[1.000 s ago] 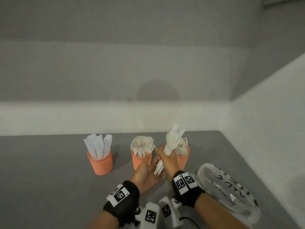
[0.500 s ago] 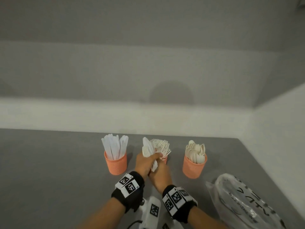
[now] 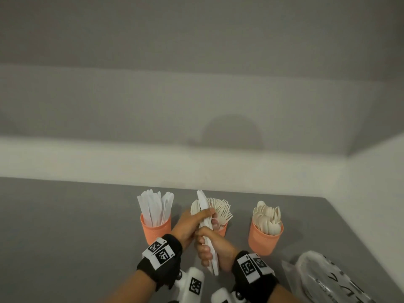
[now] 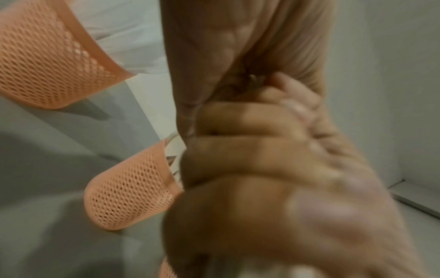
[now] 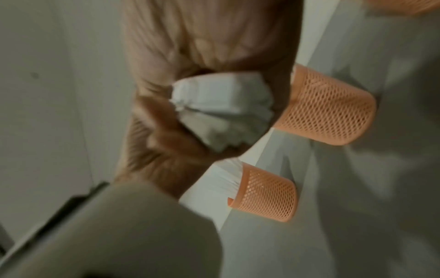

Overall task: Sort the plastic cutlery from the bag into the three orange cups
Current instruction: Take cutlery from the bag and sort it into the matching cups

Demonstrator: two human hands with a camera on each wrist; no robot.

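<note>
A bundle [image 3: 207,235] of white cutlery is gripped by both hands, left hand [image 3: 189,224] above right hand [image 3: 215,248], seemingly for sorting into cups.

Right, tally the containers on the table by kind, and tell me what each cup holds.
Orange mesh cups: 3, the knife cup on the left, the fork cup in the middle behind the hands, the spoon cup on the right.
Clear plastic bags: 1, the bag at the lower right.
Total: 4 containers.
</note>
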